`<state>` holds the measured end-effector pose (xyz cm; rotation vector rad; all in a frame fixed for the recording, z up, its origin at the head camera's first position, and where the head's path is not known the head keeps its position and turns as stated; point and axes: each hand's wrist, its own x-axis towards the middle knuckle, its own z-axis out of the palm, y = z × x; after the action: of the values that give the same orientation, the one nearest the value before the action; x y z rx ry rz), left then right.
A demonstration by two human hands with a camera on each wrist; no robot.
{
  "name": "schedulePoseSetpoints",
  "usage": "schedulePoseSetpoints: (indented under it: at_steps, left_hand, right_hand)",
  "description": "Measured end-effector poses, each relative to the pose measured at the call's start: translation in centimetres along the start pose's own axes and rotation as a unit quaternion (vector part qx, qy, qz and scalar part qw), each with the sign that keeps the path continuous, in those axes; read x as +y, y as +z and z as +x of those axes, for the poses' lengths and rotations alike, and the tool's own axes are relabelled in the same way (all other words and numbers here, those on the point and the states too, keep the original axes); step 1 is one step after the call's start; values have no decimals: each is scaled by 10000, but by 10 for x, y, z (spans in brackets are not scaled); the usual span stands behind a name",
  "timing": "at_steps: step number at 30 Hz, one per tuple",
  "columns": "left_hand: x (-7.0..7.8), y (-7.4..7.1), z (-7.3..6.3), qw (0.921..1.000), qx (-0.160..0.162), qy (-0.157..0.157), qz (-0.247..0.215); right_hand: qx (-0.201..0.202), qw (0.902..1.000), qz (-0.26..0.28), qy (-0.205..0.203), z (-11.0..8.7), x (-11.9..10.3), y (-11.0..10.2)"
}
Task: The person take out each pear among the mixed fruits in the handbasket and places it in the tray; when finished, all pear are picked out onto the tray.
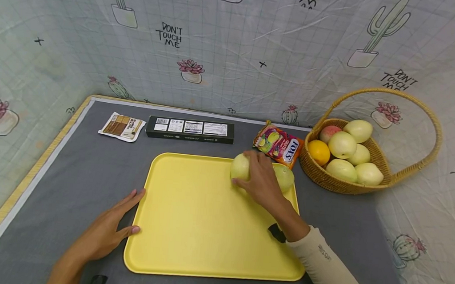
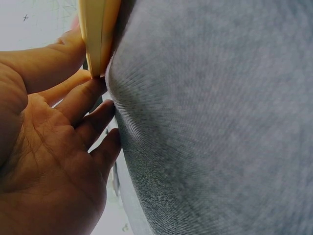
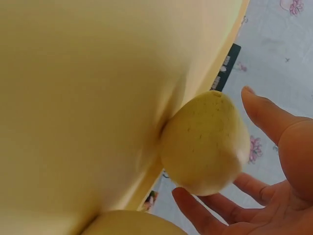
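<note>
A yellow tray (image 1: pixel 190 210) lies on the grey cloth. Its left rim is touched by my left hand (image 1: pixel 104 228), with fingers extended and thumb apart; in the left wrist view this hand (image 2: pixel 54 142) has its fingertips by the rim (image 2: pixel 100 34) and the cloth. At the tray's far right, my right hand (image 1: pixel 262 178) is around a pale yellow-green pear (image 1: pixel 239 167). From the right wrist, its thumb stands off from the pear (image 3: pixel 205 144) while the fingers are close beneath. A second pale green fruit (image 1: pixel 284 177) sits on the tray, partly behind this hand.
A wicker basket (image 1: pixel 328 182) of pears, an orange (image 1: pixel 318 152) and a reddish fruit (image 1: pixel 329 133) stands right of the tray. Behind the tray lie a FOX'S candy bag (image 1: pixel 278 144), a long black box (image 1: pixel 190 130) and a brown-white packet (image 1: pixel 122 127). A patterned cloth wall rises behind.
</note>
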<state>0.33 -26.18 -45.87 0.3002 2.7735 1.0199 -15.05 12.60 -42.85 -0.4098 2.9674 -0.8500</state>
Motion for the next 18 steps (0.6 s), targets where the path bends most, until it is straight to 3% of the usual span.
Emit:
schedulePoseSetpoints:
  at_steps: [10, 18]
  left_hand:
    - [-1, 1, 0, 9999, 44, 62, 88]
    - [-1, 2, 0, 9999, 70, 46, 94]
  right_hand:
    - [318, 9993, 68, -207, -9, -6, -20]
    - [755, 9967, 141, -268, -12, 4, -45]
